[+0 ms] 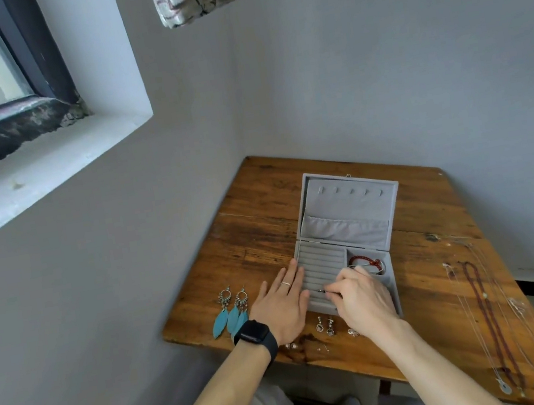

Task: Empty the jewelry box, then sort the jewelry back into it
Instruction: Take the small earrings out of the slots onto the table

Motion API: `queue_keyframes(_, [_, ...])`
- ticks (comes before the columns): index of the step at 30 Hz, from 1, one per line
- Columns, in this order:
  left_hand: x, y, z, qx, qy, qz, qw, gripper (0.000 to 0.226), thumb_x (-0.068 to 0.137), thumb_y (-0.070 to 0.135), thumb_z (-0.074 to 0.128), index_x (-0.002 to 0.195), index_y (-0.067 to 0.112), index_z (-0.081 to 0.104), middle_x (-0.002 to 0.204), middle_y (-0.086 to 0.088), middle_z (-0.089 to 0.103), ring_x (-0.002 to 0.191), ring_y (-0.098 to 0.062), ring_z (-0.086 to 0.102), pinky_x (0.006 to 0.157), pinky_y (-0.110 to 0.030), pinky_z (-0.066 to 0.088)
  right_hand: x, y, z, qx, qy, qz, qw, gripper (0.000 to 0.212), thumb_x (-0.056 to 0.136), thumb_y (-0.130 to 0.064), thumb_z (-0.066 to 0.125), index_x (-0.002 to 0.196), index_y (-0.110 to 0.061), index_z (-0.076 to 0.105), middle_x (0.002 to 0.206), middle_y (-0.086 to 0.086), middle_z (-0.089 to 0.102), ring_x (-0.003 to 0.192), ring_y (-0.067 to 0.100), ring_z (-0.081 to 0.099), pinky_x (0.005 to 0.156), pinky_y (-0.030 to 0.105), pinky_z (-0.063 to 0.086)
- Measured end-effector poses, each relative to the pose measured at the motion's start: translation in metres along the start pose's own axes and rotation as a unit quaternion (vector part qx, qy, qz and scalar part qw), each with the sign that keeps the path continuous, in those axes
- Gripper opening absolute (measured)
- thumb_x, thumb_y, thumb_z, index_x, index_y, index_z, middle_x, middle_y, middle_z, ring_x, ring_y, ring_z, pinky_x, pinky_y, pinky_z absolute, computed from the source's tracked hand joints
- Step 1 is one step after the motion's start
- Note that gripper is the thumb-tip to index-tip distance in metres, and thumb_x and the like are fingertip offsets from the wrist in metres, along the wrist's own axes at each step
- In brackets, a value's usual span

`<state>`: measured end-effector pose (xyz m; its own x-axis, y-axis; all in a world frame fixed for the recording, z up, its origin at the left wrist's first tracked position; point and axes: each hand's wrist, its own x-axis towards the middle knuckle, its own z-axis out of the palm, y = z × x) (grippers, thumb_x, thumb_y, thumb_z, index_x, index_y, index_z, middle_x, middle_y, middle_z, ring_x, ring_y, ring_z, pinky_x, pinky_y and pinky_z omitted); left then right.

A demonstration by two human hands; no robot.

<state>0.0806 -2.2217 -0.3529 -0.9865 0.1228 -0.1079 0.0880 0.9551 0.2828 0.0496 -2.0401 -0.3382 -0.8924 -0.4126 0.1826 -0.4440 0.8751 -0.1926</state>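
Looks like we're in the sorting-back half, and early in it. The grey jewelry box (345,204) sits open in the middle of the table (263,230), and the only thing I can see inside is a red bead bracelet (359,259) in its right compartment. The left hand (282,304) lies flat on the box's left edge, fingers straight and close together. The right hand (363,302) is over the ring rolls, fingers pinching a tiny metal piece (322,291); can't tell what it is. Plenty left to do: teal feather earrings (233,308) left of the box, drop earrings (324,326) and a few small bits just in front of it, and a bunch of necklaces (482,308) laid out well to its right. Nothing's really blocking the box, though the right hand hides the near-right part of it.
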Motion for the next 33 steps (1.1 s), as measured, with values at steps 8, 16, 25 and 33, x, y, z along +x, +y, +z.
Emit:
queue_keyframes(8, [0.001,-0.001,0.003,-0.001,-0.003,-0.009,1.0,0.057,0.108,0.044,0.01,0.16,0.026,0.001,0.166,0.01,-0.015,0.154,-0.013,-0.004,0.125,-0.045,0.004,0.006,-0.002,-0.002,0.016,-0.018,-0.004,1.0,0.025,0.097,-0.038,0.06,0.115,-0.026,0.072,0.107,-0.009,0.059,0.101,0.01,0.046,0.079,0.025,0.044])
queue_keyframes(16, [0.002,-0.001,-0.005,0.037,-0.011,-0.01,0.999,0.056,0.107,0.046,0.01,0.16,0.027,0.006,0.167,0.009,-0.01,0.154,-0.014,-0.004,0.123,-0.047,0.002,-0.007,-0.004,-0.011,0.152,0.023,0.076,0.985,0.007,0.097,-0.031,0.058,0.102,-0.028,0.062,0.105,-0.012,0.053,0.101,0.006,0.052,0.083,0.023,0.045])
queue_keyframes(25, [0.008,0.008,-0.023,0.057,0.027,0.04,0.997,0.043,0.106,0.034,0.035,0.147,0.047,0.04,0.161,-0.002,0.03,0.151,-0.023,0.016,0.123,-0.048,0.016,-0.124,0.007,0.003,0.313,0.049,0.161,0.935,0.016,0.094,-0.018,0.065,0.086,-0.03,0.061,0.088,-0.012,0.063,0.086,0.001,0.056,0.071,0.01,0.044])
queue_keyframes(33, [0.021,0.035,-0.04,0.193,0.036,0.067,0.978,0.031,0.097,0.016,0.057,0.115,0.036,0.072,0.125,0.002,0.062,0.119,-0.023,0.05,0.093,-0.037,0.043,-0.128,0.011,0.014,0.311,0.054,0.18,0.932,0.004,0.093,-0.024,0.066,0.089,-0.024,0.065,0.088,-0.016,0.058,0.079,-0.004,0.051,0.067,0.008,0.038])
